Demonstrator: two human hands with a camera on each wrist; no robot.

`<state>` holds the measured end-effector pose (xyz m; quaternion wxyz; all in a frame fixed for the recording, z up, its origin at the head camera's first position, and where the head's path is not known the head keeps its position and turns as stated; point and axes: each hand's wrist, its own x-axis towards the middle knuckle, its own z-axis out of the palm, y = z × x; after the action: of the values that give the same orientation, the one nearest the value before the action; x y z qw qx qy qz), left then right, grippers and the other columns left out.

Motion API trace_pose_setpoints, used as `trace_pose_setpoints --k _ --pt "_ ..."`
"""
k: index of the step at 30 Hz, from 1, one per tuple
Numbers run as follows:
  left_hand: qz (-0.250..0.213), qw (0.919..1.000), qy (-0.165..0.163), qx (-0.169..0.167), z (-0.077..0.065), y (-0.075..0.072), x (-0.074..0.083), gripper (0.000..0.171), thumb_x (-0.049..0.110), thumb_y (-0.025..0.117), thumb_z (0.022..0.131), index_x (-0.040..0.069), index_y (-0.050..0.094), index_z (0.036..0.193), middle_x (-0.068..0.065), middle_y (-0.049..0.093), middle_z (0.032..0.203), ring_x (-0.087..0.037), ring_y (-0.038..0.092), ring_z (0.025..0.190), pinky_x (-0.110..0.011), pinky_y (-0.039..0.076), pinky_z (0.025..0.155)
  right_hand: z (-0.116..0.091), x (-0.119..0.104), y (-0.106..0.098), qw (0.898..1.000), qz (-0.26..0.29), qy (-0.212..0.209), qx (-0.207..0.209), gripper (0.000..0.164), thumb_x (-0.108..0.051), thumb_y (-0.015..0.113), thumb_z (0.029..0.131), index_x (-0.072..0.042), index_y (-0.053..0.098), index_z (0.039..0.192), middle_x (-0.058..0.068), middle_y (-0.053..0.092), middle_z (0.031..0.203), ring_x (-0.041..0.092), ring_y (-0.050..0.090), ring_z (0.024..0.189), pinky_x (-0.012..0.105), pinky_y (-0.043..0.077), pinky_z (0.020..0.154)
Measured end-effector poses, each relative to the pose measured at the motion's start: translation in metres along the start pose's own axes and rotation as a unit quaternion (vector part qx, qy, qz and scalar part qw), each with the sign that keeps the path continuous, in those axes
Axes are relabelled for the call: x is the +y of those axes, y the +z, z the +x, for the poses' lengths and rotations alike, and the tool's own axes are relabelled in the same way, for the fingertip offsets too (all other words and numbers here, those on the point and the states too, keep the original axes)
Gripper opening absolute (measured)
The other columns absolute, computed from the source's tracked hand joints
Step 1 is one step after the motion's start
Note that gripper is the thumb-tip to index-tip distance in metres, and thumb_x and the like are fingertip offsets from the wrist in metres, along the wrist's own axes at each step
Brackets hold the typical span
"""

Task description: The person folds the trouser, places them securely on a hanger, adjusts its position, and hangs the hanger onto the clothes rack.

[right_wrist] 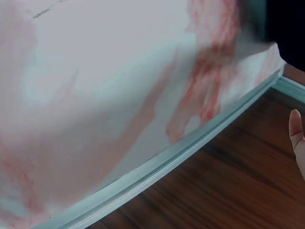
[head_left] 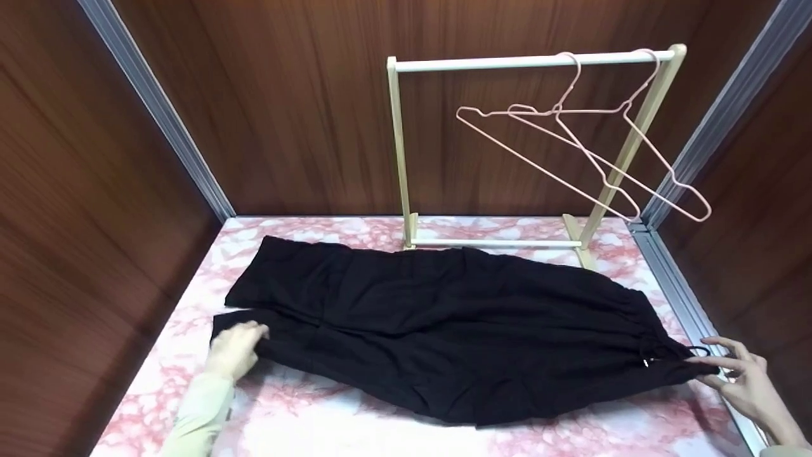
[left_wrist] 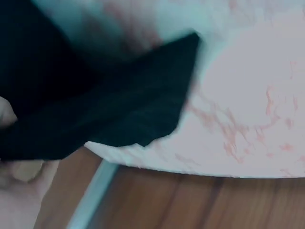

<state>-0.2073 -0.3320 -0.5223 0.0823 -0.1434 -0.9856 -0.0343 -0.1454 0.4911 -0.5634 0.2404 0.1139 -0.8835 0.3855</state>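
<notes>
Soft black garment (head_left: 444, 330) spread across marbled pink worktop (head_left: 317, 419), left hand (head_left: 235, 349) gripping its left-edge hem, right hand (head_left: 739, 377) pinching its thin strap at the right edge

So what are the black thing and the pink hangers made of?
The black garment looks like soft matte cloth: it lies limp and wrinkled on the table. The hangers look like thin wire with a smooth pink coating, though the core can't be seen.

No lettering anywhere here. The black cloth garment (head_left: 444, 330) carries no readable label, and the pink-marbled tabletop (head_left: 330, 419) shows pattern only, no print.
</notes>
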Motion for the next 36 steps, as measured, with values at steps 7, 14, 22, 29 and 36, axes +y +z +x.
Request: trace_pose_setpoints --k 7,14,22,29,36 --pt "-0.137 0.9843 -0.059 0.094 -0.004 -0.029 -0.029 0.028 -0.016 0.056 0.065 0.0 0.069 0.084 -0.019 0.065 0.098 -0.042 0.062 0.096 -0.055 0.05 0.085 0.006 -0.012 -0.014 0.996 0.08 0.045 -0.02 0.036 0.028 0.064 0.073 0.008 0.074 0.101 -0.031 0.063 0.126 -0.016 0.042 0.13 0.001 0.029 0.1" --pt "-0.196 0.9568 -0.107 0.186 0.007 -0.049 -0.042 0.028 -0.015 0.051 0.073 0.0 0.068 0.089 -0.018 0.059 0.093 -0.043 0.059 0.092 -0.053 0.044 0.081 0.014 -0.018 -0.018 0.971 0.228 0.071 0.003 0.034 0.03 0.056 0.08 0.015 0.069 0.108 -0.017 0.071 0.124 -0.009 0.043 0.136 0.003 0.033 0.105" --pt "-0.223 0.9306 -0.169 0.236 0.022 -0.077 -0.046 0.023 -0.009 0.052 0.088 -0.001 0.062 0.107 -0.026 0.066 0.11 -0.048 0.06 0.107 -0.054 0.043 0.091 0.022 -0.025 -0.022 0.925 0.346 0.138 0.068 0.039 0.023 0.055 0.088 0.002 0.073 0.116 -0.015 0.076 0.112 -0.008 0.067 0.104 0.002 0.046 0.087" --pt "-0.212 0.9127 -0.303 0.175 0.035 -0.098 -0.047 0.029 0.014 0.042 0.102 0.011 0.058 0.126 -0.017 0.06 0.133 -0.052 0.053 0.125 -0.069 0.042 0.091 0.034 -0.033 -0.023 0.926 0.281 0.224 0.116 0.024 0.006 0.067 0.09 -0.015 0.077 0.098 -0.019 0.076 0.086 -0.009 0.066 0.08 0.004 0.046 0.073" --pt "-0.198 0.8998 -0.321 0.219 0.064 -0.11 -0.041 0.033 0.018 0.042 0.103 0.008 0.056 0.131 -0.016 0.06 0.138 -0.052 0.053 0.125 -0.067 0.042 0.097 0.055 -0.037 -0.01 0.911 0.236 0.278 0.193 0.025 0.004 0.067 0.09 -0.02 0.075 0.088 -0.019 0.07 0.074 -0.008 0.06 0.068 0.005 0.046 0.063"
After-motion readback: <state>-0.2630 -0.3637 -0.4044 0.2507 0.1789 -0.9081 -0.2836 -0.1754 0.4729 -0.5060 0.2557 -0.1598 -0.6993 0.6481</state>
